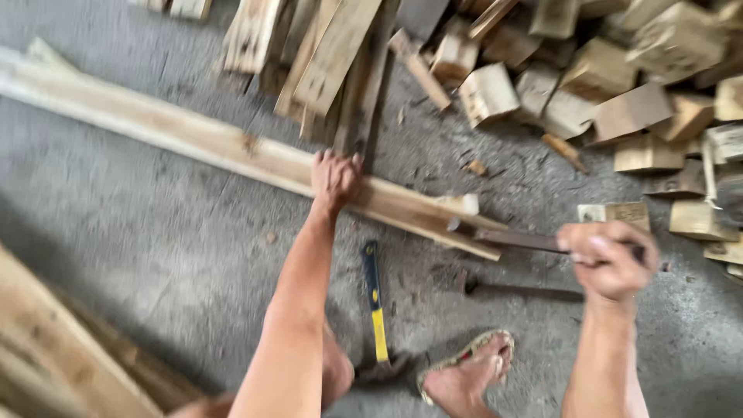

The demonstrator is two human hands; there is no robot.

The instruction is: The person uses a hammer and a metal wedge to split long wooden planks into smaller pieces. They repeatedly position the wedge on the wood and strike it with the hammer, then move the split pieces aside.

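Note:
A long pale wooden plank (pixel 193 139) lies slantwise on the grey concrete floor. My left hand (pixel 334 176) presses flat on it near its right end. My right hand (pixel 607 257) is closed around the handle of a dark metal pry bar (pixel 518 241), whose tip reaches the plank's right end beside a small wooden block (pixel 463 206). A hammer with a blue and yellow handle (pixel 374 298) lies on the floor between my arms, touched by neither hand. My sandalled foot (pixel 467 375) is planted near the hammer's head.
A heap of cut wooden blocks and short boards (pixel 588 70) fills the top and right. More planks (pixel 54 348) lie at the lower left. A second dark metal bar (pixel 526 292) rests on the floor below the pry bar.

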